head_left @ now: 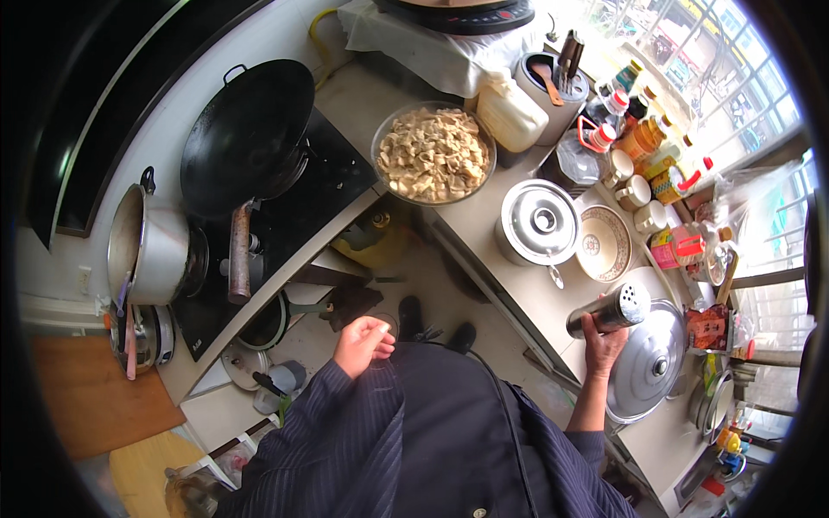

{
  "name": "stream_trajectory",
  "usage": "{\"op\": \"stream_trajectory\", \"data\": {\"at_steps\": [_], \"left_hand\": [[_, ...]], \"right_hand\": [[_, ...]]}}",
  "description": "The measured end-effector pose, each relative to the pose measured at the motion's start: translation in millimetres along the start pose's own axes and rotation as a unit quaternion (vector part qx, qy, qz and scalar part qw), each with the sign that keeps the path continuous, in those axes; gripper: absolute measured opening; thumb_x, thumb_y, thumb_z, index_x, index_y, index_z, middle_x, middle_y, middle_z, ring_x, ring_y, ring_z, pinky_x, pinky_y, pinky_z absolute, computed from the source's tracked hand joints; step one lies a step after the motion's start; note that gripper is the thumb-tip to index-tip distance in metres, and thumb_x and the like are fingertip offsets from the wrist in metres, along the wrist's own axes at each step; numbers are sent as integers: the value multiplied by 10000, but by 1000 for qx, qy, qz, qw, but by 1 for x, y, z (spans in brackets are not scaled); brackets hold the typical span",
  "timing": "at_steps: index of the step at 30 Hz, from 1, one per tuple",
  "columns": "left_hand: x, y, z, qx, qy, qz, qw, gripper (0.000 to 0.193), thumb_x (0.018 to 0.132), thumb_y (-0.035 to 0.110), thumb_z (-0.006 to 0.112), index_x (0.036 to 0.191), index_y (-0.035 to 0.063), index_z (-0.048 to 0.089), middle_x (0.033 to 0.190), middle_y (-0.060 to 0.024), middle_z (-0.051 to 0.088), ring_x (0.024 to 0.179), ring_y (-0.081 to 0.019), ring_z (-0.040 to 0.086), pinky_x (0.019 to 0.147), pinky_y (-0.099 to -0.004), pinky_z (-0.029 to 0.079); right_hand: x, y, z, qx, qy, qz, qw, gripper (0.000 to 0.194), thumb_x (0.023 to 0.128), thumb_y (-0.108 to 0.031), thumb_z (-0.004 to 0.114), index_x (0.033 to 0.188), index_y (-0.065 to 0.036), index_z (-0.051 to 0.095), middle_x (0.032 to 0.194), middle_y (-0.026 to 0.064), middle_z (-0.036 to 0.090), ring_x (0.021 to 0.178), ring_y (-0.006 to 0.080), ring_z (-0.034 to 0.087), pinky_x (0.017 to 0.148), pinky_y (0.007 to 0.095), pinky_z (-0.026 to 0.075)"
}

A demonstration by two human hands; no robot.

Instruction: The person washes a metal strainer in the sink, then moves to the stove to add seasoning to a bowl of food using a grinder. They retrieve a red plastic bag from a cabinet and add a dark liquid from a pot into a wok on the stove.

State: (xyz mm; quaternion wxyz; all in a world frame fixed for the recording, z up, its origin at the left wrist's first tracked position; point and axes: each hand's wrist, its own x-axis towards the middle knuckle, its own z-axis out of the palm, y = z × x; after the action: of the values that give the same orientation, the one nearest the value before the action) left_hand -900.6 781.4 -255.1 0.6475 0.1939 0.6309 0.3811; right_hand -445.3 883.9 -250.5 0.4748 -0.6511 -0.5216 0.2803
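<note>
My right hand (605, 343) grips a metal shaker (605, 311) with a perforated top, tilted over the counter beside a large domed pot lid (647, 366). My left hand (364, 345) is raised in front of my body with its fingers curled; whether something small is between them cannot be told. A glass bowl heaped with cut, pale brown food pieces (434, 155) sits at the counter's corner. Near the shaker are a lidded steel pot (541, 220) and a patterned bowl (603, 244). On the left, a black wok (249, 139) with a long handle rests on the cooktop (330, 175).
A deep metal pot (155, 246) stands at the cooktop's left. Bottles (641, 139) and mugs (635, 192) line the window side. A white jug (511, 116) and a utensil holder (557, 90) stand behind the food bowl. The counter edges (492, 298) flank me.
</note>
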Motion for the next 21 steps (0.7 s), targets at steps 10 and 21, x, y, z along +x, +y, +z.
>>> {"op": "stream_trajectory", "data": {"at_steps": [10,21], "left_hand": [[76,-59,-104,0,108,42,993,144,987,174,633,1042,42,621,831,-82,694,665,-145,667,599,-282,555],[16,-370,-284,118,171,-343,916,189,981,254,626,936,70,633,712,-103,652,551,-238,605,527,-398,520]], "right_hand": [[69,-180,58,-288,-93,-70,950,660,649,-258,838,1216,-46,575,984,186,680,895,352,670,829,439,530],[149,-276,181,-434,-235,-238,837,633,645,-209,864,1193,-67,582,1001,183,686,943,373,679,851,441,542]]}}
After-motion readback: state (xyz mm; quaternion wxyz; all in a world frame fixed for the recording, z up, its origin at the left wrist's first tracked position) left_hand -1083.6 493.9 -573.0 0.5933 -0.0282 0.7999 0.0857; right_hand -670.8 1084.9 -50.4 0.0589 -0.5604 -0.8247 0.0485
